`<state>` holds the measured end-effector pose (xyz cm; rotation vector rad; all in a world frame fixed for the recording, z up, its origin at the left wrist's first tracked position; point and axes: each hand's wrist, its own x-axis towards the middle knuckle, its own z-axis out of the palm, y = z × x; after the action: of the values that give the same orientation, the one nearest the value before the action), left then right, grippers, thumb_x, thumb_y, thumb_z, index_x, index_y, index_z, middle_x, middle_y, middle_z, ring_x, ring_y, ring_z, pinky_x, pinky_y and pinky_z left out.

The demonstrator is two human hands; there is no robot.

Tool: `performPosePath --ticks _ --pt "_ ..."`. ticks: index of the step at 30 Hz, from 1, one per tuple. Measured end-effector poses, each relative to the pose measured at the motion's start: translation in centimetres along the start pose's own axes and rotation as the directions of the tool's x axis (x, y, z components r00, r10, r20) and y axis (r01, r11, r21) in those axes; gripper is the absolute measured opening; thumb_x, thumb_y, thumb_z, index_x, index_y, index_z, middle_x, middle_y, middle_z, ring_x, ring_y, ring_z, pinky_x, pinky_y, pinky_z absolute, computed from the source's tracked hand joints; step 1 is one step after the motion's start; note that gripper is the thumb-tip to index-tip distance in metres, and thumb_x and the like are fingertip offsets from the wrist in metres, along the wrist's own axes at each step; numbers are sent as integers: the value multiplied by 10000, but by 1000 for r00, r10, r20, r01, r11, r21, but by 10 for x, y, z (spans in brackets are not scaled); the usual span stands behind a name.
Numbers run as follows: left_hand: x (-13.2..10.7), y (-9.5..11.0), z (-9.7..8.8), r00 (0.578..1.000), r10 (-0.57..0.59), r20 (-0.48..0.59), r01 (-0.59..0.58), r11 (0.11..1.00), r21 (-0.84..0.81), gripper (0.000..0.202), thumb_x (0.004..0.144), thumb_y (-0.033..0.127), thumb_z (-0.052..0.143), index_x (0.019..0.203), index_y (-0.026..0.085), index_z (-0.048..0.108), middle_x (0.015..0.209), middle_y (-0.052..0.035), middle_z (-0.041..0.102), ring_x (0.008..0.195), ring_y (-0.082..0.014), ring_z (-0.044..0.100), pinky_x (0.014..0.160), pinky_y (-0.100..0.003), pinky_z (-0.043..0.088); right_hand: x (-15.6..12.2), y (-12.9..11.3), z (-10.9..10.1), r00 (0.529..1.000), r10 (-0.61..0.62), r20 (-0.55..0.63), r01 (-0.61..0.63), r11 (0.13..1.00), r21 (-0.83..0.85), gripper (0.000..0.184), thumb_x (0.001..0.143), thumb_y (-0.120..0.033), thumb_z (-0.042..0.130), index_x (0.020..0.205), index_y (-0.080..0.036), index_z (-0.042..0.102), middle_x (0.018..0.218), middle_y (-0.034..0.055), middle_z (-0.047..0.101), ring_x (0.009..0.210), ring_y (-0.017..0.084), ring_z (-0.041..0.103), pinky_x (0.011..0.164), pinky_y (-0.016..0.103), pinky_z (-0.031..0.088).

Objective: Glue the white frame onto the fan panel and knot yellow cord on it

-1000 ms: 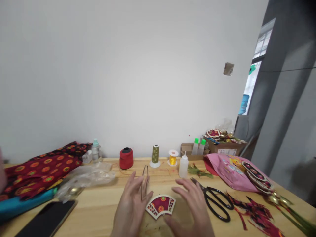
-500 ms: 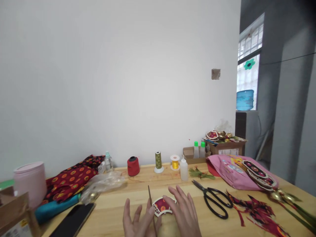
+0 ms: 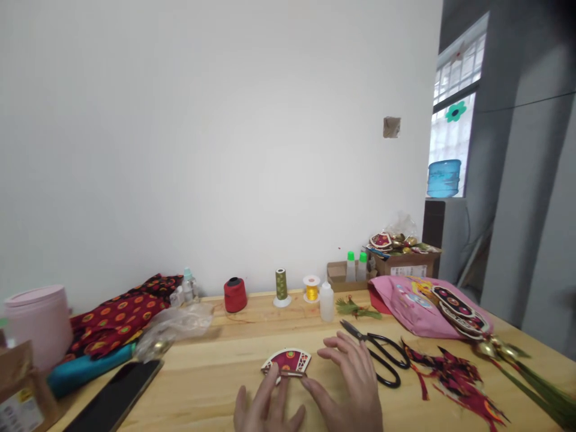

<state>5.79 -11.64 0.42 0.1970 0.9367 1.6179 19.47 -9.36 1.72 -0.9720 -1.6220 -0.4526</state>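
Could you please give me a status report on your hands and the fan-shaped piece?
Left hand at the fan-shaped piece, thin tool across its lower edge. Right hand open beside it. Scissors by the right hand, clear of the piece.

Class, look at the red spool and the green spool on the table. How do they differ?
Colour: the red spool is red with a black top; the green spool has green thread and a white base.
Shape: the red spool is squat and wide; the green spool is taller and slimmer.
Shared: both stand upright on the table.
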Motion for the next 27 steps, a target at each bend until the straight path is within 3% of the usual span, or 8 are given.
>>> performPosePath --ticks 3,9,17,20,23,25,27 --pt "2 2 2 1000 -14 -26 13 1000 -17 553 731 123 483 1162 358 228 906 -36 544 930 -208 550 696 -399 442 -12 -3 7 998 46 -30 -45 998 32 186 677 -366 559 778 -210 549 774 42 591 763 223 546 795 436 313" --pt "-1 -8 7 987 147 -63 -149 988 -27 838 660 113 579 1180 455 17 873 44 620 890 -165 569 674 -341 448 -17 -17 17 983 182 -34 -179 980 82 120 710 -334 524 729 -231 583 686 18 563 666 184 524 712 357 331" --pt "8 -24 -2 972 233 -3 -232 969 -81 731 653 139 584 1113 501 147 744 85 640 815 -166 593 680 -348 457 -13 -24 29 914 401 -65 -393 913 113 268 688 -469 494 697 -201 492 602 6 518 587 179 484 601 299 331" --pt "10 -24 -3 982 181 -57 -184 982 -52 809 613 87 599 1107 521 128 924 46 590 948 -196 537 682 -367 465 -12 -22 30 918 390 -68 -381 917 114 255 700 -451 491 643 -202 490 555 -8 500 555 163 469 610 292 318" --pt "14 -24 -4 987 112 -118 -115 993 -14 855 586 32 578 1095 541 117 1232 33 394 1137 -210 371 713 -358 471 -14 -20 30 928 367 -68 -360 927 103 238 703 -422 510 614 -201 512 531 -17 512 543 151 474 626 288 309" --pt "17 -25 -5 990 83 -117 -84 996 -1 818 583 22 560 1079 538 163 1281 63 341 1181 -203 305 740 -359 472 -15 -19 31 933 355 -64 -349 932 98 218 707 -399 519 608 -204 531 519 -22 521 539 149 477 629 289 305" --pt "20 -26 -8 992 60 -110 -60 998 5 780 589 28 551 1062 540 201 1263 77 375 1190 -195 291 761 -371 470 -16 -19 32 937 345 -56 -339 936 99 200 706 -381 529 609 -208 546 513 -23 529 538 149 479 627 291 304"
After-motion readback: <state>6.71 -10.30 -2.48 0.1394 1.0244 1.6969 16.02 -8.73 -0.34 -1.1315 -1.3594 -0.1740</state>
